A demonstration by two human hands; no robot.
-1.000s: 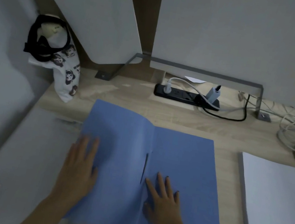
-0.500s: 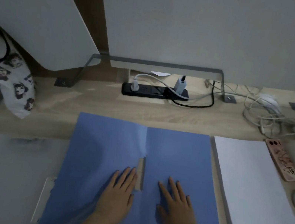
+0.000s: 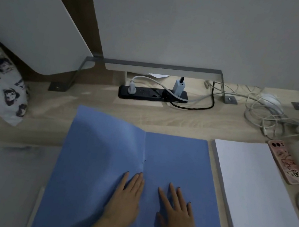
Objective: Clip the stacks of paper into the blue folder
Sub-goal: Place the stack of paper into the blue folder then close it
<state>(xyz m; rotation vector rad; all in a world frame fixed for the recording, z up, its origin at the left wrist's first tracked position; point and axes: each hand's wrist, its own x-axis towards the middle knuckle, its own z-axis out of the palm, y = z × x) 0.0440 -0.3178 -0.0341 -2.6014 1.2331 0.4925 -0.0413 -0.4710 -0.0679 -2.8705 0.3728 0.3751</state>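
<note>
The folder lies open on the desk right in front of you, its left flap bowing up a little toward the far edge while the right half lies flat. Your left hand rests palm down on the left flap, fingers together and flat, just beside the centre fold. Your right hand lies palm down on the right half, fingers spread, grasping nothing (neither hand holds anything). The two hands sit close together on either side of the fold. Just right of the folder, a paper stack lies flat on the desk. A phone lies beside the stack's far right corner. Behind the folder sits a power strip with plugs in it, and tangled cables lie to its right. A printed bag slumps at far left.
</note>
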